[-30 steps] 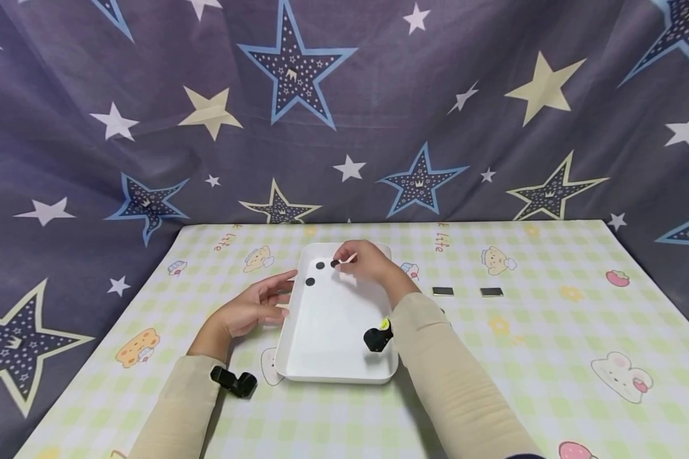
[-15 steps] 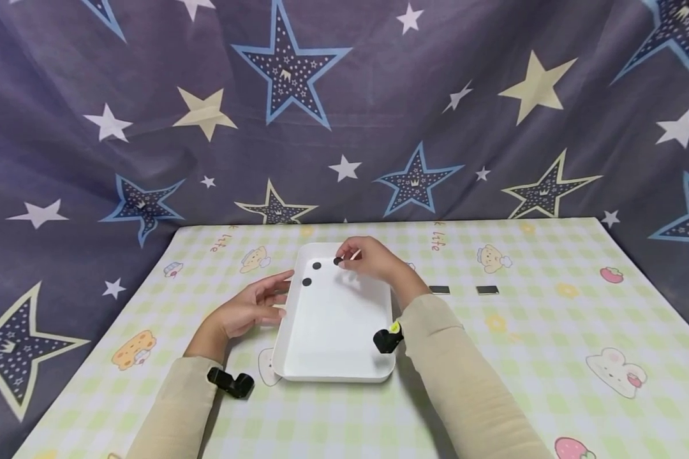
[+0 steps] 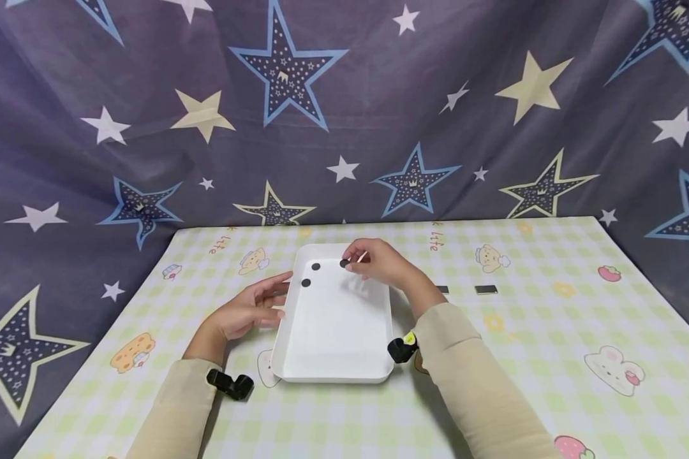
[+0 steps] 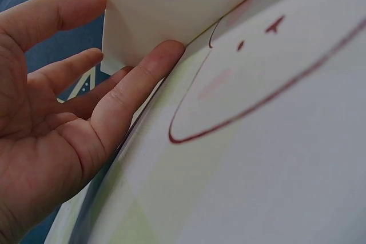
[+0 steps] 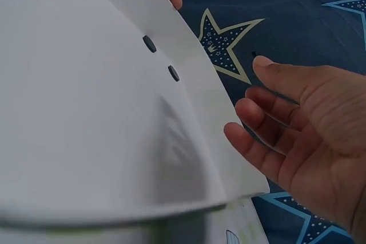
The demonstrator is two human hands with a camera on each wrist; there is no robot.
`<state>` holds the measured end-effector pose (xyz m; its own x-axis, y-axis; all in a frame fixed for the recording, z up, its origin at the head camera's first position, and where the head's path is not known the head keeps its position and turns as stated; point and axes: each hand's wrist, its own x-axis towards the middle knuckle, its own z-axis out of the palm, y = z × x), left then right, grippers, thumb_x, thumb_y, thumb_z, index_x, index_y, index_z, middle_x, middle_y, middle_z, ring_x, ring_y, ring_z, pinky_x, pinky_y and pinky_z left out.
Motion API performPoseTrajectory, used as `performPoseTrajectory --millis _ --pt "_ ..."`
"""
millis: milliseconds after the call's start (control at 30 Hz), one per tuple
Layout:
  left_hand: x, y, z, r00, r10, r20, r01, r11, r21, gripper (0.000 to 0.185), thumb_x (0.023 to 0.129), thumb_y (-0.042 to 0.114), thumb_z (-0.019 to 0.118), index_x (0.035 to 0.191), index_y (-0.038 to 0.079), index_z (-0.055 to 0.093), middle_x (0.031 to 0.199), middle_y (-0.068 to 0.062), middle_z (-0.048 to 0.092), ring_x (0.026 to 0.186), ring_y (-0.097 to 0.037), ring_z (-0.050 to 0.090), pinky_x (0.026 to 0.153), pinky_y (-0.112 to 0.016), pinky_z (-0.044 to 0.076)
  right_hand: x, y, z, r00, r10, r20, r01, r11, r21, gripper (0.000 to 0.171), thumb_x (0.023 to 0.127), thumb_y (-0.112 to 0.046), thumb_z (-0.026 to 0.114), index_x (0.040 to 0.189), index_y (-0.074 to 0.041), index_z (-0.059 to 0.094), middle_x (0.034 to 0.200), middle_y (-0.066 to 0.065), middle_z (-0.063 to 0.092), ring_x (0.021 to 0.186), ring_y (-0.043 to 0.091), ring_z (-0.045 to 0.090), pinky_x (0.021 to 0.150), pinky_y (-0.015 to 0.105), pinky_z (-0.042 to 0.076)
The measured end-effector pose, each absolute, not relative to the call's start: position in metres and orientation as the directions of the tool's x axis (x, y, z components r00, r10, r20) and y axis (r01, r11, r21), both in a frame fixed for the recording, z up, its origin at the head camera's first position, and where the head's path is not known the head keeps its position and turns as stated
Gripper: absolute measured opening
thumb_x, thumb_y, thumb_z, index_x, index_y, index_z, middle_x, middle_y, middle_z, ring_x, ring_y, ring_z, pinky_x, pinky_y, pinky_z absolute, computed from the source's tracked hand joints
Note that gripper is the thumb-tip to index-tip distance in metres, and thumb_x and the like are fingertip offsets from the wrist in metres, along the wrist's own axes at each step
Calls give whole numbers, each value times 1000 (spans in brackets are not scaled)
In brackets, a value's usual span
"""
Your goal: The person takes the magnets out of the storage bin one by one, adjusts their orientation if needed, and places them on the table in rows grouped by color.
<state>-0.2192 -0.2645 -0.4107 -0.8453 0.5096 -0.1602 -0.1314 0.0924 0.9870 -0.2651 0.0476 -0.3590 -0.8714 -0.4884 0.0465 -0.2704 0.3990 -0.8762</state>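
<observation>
A white rectangular tray (image 3: 335, 344) lies on the table. Inside it, near the far left corner, are two small black discs, one farther back (image 3: 316, 266) and one nearer (image 3: 306, 283). My right hand (image 3: 381, 264) is over the tray's far end, pinching a third black disc (image 3: 344, 262) between thumb and finger. Only a dark sliver of this held disc (image 5: 254, 55) shows at the thumb tip in the right wrist view. At the tray's left side, my left hand (image 3: 247, 312) touches the outer wall with its thumb (image 4: 163, 55) and fingers extended.
To the tray's right lie two flat dark rectangular pieces; one (image 3: 486, 289) is in full view, the other (image 3: 444, 289) partly behind my right forearm. A checked cloth (image 3: 522, 370) covers the table. A star-patterned curtain (image 3: 344, 115) hangs behind the far edge.
My right hand has shifted to the right along the tray's far end with the black disc still pinched. My left hand keeps its place at the tray's side.
</observation>
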Motion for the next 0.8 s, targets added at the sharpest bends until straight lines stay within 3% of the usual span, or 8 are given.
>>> performPoseTrajectory --millis 800 --pt "-221 -266 -414 -849 505 -154 -129 84 988 86 83 -7 68 155 8 24 153 -25 27 130 -29 44 88 -34 53 -239 92 -363 -902 -380 205 -352 373 -858 18 94 -12 66 111 -6 66 95 8 64 84 22 62 68 32 55"
